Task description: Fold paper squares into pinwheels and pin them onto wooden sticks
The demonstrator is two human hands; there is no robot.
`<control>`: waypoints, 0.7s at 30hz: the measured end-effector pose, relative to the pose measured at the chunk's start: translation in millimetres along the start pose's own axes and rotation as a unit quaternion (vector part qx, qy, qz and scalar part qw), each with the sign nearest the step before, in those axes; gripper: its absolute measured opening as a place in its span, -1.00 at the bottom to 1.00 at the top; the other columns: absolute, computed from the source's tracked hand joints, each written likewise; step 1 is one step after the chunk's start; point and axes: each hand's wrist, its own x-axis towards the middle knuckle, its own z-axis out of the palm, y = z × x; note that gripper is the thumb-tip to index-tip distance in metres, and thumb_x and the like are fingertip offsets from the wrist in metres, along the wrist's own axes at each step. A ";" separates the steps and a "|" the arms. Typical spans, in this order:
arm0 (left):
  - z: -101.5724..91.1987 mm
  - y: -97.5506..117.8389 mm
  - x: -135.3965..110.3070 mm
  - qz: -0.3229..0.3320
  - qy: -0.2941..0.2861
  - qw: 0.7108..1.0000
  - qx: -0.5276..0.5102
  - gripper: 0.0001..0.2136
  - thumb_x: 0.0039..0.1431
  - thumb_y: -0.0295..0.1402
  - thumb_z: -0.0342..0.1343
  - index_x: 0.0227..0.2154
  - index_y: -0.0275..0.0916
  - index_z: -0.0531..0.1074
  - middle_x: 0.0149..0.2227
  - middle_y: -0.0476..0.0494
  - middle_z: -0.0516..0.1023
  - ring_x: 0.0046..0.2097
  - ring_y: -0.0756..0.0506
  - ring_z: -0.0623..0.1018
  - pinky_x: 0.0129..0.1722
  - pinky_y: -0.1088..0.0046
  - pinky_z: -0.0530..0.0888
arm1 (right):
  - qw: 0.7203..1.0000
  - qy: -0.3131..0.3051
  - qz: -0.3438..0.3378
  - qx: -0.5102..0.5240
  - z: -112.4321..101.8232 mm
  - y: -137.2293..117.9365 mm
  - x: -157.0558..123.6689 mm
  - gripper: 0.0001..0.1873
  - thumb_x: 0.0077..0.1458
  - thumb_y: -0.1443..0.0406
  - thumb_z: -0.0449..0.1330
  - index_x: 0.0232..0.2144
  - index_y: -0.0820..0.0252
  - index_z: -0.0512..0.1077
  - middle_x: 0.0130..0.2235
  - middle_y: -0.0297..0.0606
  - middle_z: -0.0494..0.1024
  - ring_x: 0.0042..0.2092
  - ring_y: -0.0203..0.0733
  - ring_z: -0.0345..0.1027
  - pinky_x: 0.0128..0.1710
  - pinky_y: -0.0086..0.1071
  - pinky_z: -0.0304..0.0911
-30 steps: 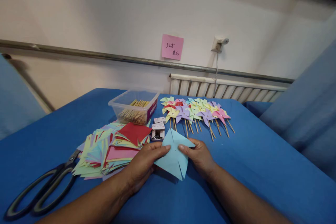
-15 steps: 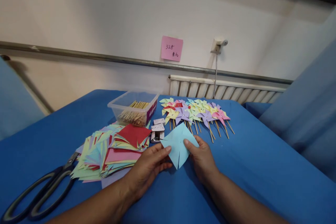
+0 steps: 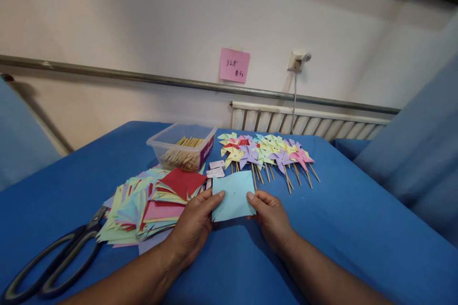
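A light blue paper square [image 3: 233,195] is held upright between both hands above the blue table [image 3: 343,219]. My left hand [image 3: 195,226] pinches its left edge with thumb and forefinger. My right hand [image 3: 272,217] pinches its right edge. Just left lies a loose pile of cut coloured paper squares [image 3: 150,202] with a red one on top. Behind the held square are small white boxes [image 3: 216,169], partly hidden by it.
Several finished paper pinwheels on wooden sticks [image 3: 266,155] lie at the back. A clear plastic tub of wooden sticks [image 3: 182,148] stands behind the paper pile. Large black scissors [image 3: 53,262] lie at the near left. A radiator [image 3: 307,121] and wall run behind the table.
The blue paper has been turned from a corner-down diamond, with its cut slits showing, to a flat upright square. Both hands shifted their grip to its side edges.
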 end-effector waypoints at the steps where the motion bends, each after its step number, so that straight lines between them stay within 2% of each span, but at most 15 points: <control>1: -0.4 -1.0 -0.4 -0.002 -0.003 1.000 0.012 -0.79 0.06 -0.31 0.16 -0.26 -0.30 0.48 -0.32 -0.19 0.59 -0.34 -0.07 0.53 -0.32 0.42 0.45 | 1.000 0.000 -0.001 0.003 0.3 -0.6 0.0 -0.71 -0.02 0.11 0.25 -0.50 0.26 0.47 -0.56 -0.37 0.38 -0.53 -0.37 0.18 -0.51 -0.48 0.15; 4: -2.3 -4.8 1.2 -0.006 -0.015 0.998 0.059 -0.75 0.04 -0.30 0.18 -0.20 -0.28 0.47 -0.27 -0.19 0.59 -0.30 -0.07 0.53 -0.39 0.50 0.41 | 1.000 -0.002 -0.002 0.006 0.4 -1.6 -0.1 -0.70 0.00 0.11 0.24 -0.52 0.27 0.47 -0.57 -0.36 0.38 -0.54 -0.38 0.17 -0.51 -0.47 0.13; 6: -3.9 -6.7 3.7 -0.005 -0.016 0.997 0.071 -0.71 0.00 -0.31 0.22 -0.19 -0.29 0.46 -0.32 -0.18 0.58 -0.33 -0.07 0.53 -0.40 0.50 0.41 | 1.000 -0.006 0.000 0.001 0.1 -1.2 -0.2 -0.68 0.00 0.11 0.24 -0.54 0.28 0.47 -0.59 -0.36 0.39 -0.54 -0.37 0.18 -0.51 -0.46 0.12; 12: -5.2 -3.6 6.0 0.046 0.035 0.998 0.029 -0.67 -0.08 -0.35 0.27 -0.20 -0.31 0.44 -0.36 -0.14 0.56 -0.40 -0.06 0.50 -0.36 0.41 0.42 | 0.996 -0.048 0.021 -0.076 2.3 -1.4 -2.0 -0.60 -0.01 0.06 0.21 -0.63 0.29 0.44 -0.65 -0.30 0.43 -0.59 -0.35 0.22 -0.52 -0.44 0.08; 16: -3.2 -0.6 2.9 0.042 0.042 0.998 0.007 -0.69 -0.09 -0.36 0.28 -0.23 -0.31 0.44 -0.43 -0.10 0.53 -0.42 -0.05 0.49 -0.39 0.42 0.42 | 0.990 -0.066 0.037 -0.123 5.5 -3.1 -4.7 -0.59 -0.04 0.07 0.23 -0.68 0.28 0.40 -0.70 -0.34 0.39 -0.64 -0.40 0.16 -0.56 -0.47 0.01; 21: -2.8 1.8 0.7 0.028 0.038 0.999 -0.008 -0.74 -0.06 -0.37 0.26 -0.26 -0.26 0.46 -0.39 -0.07 0.53 -0.38 -0.02 0.48 -0.41 0.51 0.40 | 0.996 -0.066 0.050 -0.026 5.0 -0.8 -4.8 -0.65 -0.05 0.10 0.26 -0.62 0.26 0.38 -0.68 -0.37 0.39 -0.63 -0.40 0.16 -0.57 -0.48 0.01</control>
